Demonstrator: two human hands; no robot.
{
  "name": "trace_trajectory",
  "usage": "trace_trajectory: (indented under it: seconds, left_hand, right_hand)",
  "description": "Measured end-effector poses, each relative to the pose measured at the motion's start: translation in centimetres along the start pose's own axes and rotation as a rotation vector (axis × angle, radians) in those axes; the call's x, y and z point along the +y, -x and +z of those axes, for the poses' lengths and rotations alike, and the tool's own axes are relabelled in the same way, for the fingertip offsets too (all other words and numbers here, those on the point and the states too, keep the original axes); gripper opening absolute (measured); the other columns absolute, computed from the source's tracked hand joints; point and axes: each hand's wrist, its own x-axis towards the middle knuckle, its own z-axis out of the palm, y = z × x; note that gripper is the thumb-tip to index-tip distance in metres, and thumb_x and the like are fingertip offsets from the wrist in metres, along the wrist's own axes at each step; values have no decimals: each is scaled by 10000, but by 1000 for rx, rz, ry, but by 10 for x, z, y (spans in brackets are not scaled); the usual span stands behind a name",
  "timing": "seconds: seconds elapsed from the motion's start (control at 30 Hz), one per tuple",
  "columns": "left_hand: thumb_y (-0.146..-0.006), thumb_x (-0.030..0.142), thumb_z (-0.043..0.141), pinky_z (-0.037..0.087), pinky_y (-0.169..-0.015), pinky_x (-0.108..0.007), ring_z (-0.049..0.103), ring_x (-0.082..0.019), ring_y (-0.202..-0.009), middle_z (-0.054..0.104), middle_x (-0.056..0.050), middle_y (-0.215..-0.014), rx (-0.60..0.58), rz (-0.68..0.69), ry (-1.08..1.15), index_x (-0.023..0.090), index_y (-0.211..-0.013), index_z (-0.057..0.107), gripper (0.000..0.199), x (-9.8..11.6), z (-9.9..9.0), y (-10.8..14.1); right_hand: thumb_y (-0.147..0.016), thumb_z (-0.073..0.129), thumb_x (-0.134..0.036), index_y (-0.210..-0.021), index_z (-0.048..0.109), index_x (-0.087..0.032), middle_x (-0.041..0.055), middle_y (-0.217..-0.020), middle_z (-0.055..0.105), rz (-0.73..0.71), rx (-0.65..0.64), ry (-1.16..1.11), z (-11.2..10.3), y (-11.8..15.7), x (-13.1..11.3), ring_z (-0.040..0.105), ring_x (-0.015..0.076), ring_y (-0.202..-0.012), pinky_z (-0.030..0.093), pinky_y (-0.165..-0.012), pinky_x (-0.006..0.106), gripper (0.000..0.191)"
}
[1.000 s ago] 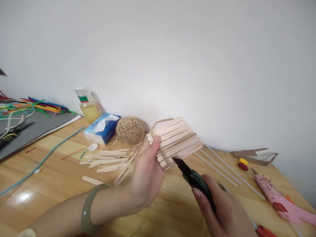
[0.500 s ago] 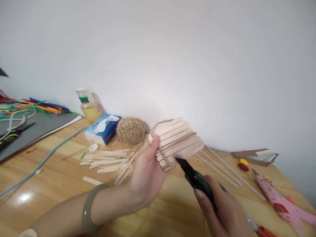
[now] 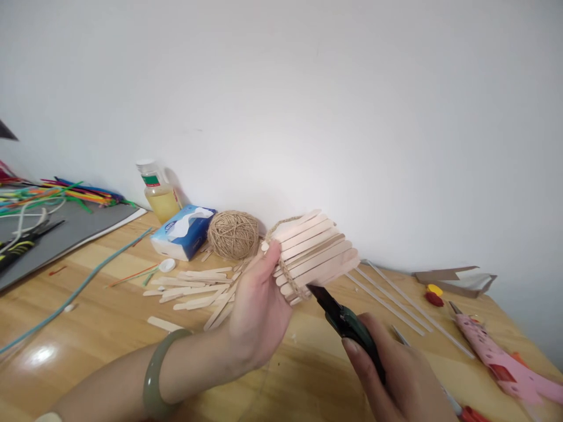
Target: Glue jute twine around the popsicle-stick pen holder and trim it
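My left hand [image 3: 260,299] grips a panel of popsicle sticks [image 3: 314,249] laid side by side, the thumb pressed on its near left end. A braided twine cord [image 3: 285,272] runs across that end of the panel and loops behind it. In my right hand [image 3: 387,375] is a utility knife [image 3: 347,322] with a dark handle. Its black blade points up and left, with the tip at the panel's lower edge close to the cord; whether it touches I cannot tell.
Loose popsicle sticks [image 3: 197,290] and a ball of twine [image 3: 234,234] lie left, beside a tissue pack [image 3: 182,231] and a bottle [image 3: 159,190]. Clear glue sticks [image 3: 396,299] and a pink glue gun [image 3: 488,346] are right. Pliers [image 3: 26,240] rest on a grey mat at far left.
The panel and my left hand have shifted slightly left. The knife has moved a little left and down with them, its tip staying near the cord.
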Motion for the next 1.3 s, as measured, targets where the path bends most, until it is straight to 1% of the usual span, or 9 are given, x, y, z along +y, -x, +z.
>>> trace_trajectory:
  seconds: [0.1, 0.3, 0.4, 0.5, 0.73, 0.9, 1.07, 1.3]
  left_hand:
    - [-959, 256, 307, 446, -980, -342, 573, -208, -1117, 674, -89, -1103, 32, 5, -4, 133, -1280, 486, 387, 0, 1, 0]
    - [-961, 254, 301, 439, -987, -344, 565, -206, -1127, 669, -74, -1115, 102, -16, -1, 169, -1300, 469, 388, 0, 2, -1]
    - [-958, 263, 319, 433, -994, -349, 566, -210, -1128, 667, -75, -1118, 134, -26, -5, 167, -1298, 471, 385, 0, 2, -2]
    - [-953, 261, 339, 426, -1002, -351, 567, -213, -1125, 665, -78, -1123, 168, -28, -12, 154, -1285, 485, 379, 0, 3, -3]
    - [-935, 265, 399, 405, -1021, -325, 555, -209, -1141, 635, -64, -1188, 205, -28, -44, 146, -1221, 546, 343, -2, 0, -4]
    - [-930, 239, 410, 386, -1037, -313, 531, -199, -1172, 624, -63, -1208, 206, -11, -68, 134, -1205, 556, 328, -2, -1, -4]
    - [-925, 239, 419, 385, -1040, -344, 531, -216, -1171, 632, -79, -1192, 184, -23, -109, 122, -1193, 565, 327, -2, -3, -5]
    - [-913, 233, 436, 401, -1026, -345, 566, -226, -1121, 667, -96, -1116, 141, -28, -126, 95, -1135, 602, 309, -2, -6, -6]
  right_hand:
    - [-938, 337, -387, -788, 418, -252, -59, -523, 552, -23, -14, 14, -2, -1, 1, 566, 142, -450, 338, -404, 235, 217]
    - [-942, 312, -415, -792, 439, -248, -47, -534, 559, 24, -47, 13, -3, 1, -1, 567, 155, -469, 351, -427, 251, 257]
    - [-936, 333, -394, -837, 458, -243, -50, -541, 577, -7, -84, 14, -4, 1, 3, 578, 153, -472, 356, -423, 247, 219]
    - [-932, 346, -383, -889, 471, -234, -49, -552, 597, -23, -85, 21, -5, 0, 5, 586, 152, -474, 364, -429, 248, 200]
    - [-929, 339, -416, -797, 446, -245, -41, -529, 578, 19, -150, 6, -6, 1, 5, 565, 150, -456, 341, -417, 249, 241]
    - [-929, 347, -416, -881, 459, -240, -39, -553, 599, 2, -160, 51, -6, 2, 9, 579, 152, -474, 345, -417, 240, 214]
    - [-924, 358, -422, -902, 473, -232, -21, -585, 619, -18, -156, 68, -8, 1, 9, 598, 158, -511, 347, -428, 239, 224]
    - [-931, 301, -471, -827, 491, -239, -25, -569, 594, 88, -134, 28, -5, 1, 0, 566, 167, -511, 337, -459, 258, 317]
